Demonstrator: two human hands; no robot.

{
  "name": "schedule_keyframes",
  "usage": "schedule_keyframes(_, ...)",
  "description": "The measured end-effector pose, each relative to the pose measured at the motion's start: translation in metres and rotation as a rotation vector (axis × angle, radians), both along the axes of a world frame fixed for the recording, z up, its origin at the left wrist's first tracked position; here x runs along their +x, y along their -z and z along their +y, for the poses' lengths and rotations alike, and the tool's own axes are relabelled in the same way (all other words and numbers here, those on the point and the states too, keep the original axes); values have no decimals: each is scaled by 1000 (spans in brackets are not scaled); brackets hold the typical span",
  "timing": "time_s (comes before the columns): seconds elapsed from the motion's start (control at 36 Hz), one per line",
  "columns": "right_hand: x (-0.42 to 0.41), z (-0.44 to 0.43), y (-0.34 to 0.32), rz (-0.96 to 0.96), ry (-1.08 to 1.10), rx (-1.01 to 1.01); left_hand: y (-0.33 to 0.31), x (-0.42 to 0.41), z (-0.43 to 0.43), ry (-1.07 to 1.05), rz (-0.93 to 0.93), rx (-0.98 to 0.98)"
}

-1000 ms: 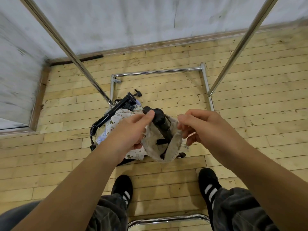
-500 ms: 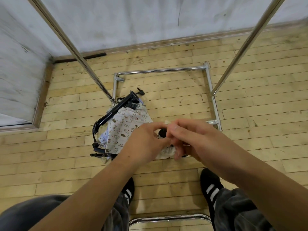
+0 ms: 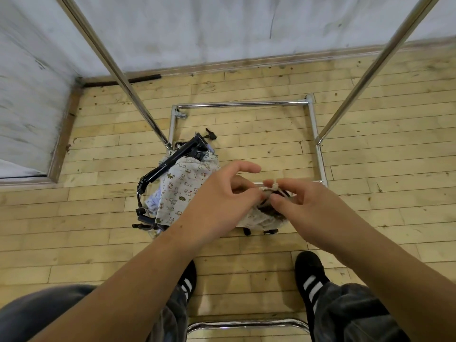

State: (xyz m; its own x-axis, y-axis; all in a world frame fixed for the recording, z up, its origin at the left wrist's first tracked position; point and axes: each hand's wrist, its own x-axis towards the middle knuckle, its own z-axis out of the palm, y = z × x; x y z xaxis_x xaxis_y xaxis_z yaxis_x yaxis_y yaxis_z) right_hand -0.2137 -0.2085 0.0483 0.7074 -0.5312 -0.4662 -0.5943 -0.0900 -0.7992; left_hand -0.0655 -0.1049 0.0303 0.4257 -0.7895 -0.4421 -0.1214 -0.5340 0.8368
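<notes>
Your left hand and right hand meet above the wooden floor, in front of your two black shoes. Both pinch the pale drawstring at the mouth of a small cloth pouch. Thumb and fingertips are clamped together on the cord, and your left index finger is lifted clear. The pouch hangs under your hands, with something dark showing in its gathered mouth; what it is cannot be told. Just left of it, a cat-print cloth bag lies on the floor with a black folded stand across its top. That bag lies by the left side rail of the chrome rack base.
</notes>
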Motion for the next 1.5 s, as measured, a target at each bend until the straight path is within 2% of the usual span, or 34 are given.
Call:
schedule_keyframes(0.28,-7,-2,22,284,-204,-297,-8,0,2,-40,103,4)
schedule_keyframes(0.53,-11,-15,21,307,-78,-369,-7,11,2,-173,145,-17)
schedule_keyframes(0.69,-8,-14,21,338,-116,-305,-10,8,2,-169,178,-53)
schedule_keyframes(1.03,-2,1,25,307,-210,-336,-29,-4,0,-31,128,-148)
schedule_keyframes(1.33,-3,-1,27,379,-208,-351,-40,-19,9,149,281,-234)
schedule_keyframes(1.42,-4,-2,29,425,-168,-354,-34,-17,8,122,338,-193)
schedule_keyframes(1.5,-6,-7,37,434,-103,-409,-24,-11,5,-6,359,-113)
